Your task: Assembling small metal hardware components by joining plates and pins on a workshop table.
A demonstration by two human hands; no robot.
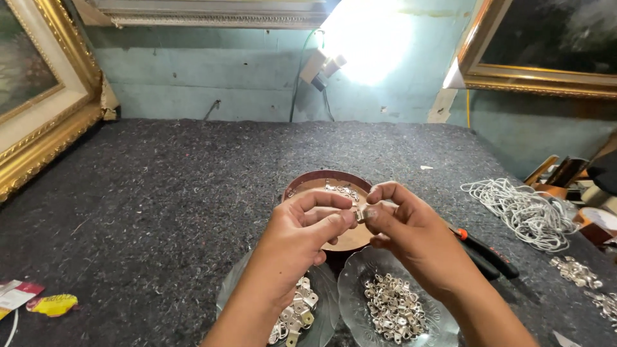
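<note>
The grey felt worktop [160,193] lies open to the left and toward the back wall, so a hand passes freely there. Close in, the brown bowl [308,183] and two glass dishes [360,270] crowd the middle. To the right, black pliers with an orange tip [485,250], a coil of white cord [520,209] and loose metal hangers [575,270] block the way. Gilt frames [45,128] hem both sides.
</note>
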